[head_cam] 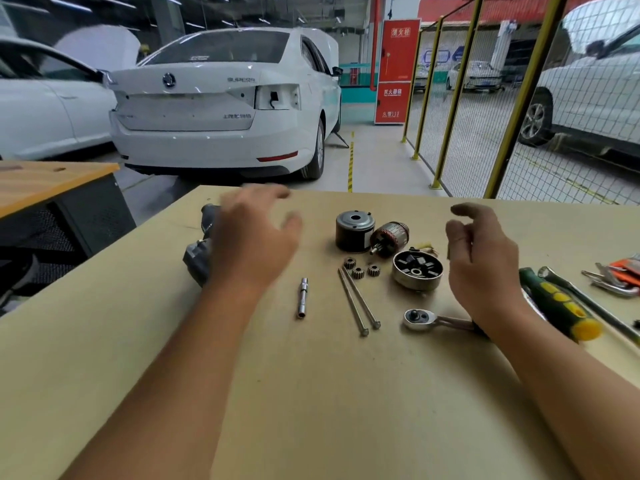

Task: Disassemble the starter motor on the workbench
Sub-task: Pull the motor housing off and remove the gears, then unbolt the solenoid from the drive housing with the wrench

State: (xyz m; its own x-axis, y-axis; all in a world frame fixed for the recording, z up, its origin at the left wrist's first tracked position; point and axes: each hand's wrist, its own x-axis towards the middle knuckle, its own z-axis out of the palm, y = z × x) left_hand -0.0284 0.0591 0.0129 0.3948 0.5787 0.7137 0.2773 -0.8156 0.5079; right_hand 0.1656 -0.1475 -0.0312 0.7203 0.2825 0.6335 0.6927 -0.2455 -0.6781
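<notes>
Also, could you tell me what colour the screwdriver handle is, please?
Dark green with yellow, on the screwdriver handle, head view.

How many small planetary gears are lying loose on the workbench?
3: small gears sit between the through bolts and the brush end cap, at and. None seems hidden.

One head-worn wide-angle view, looking forward and down over the workbench (138, 341) from close above, both forearms reaching in from the bottom edge; beyond the far edge, a white car (221, 98) and mesh fencing (485, 116).
</notes>
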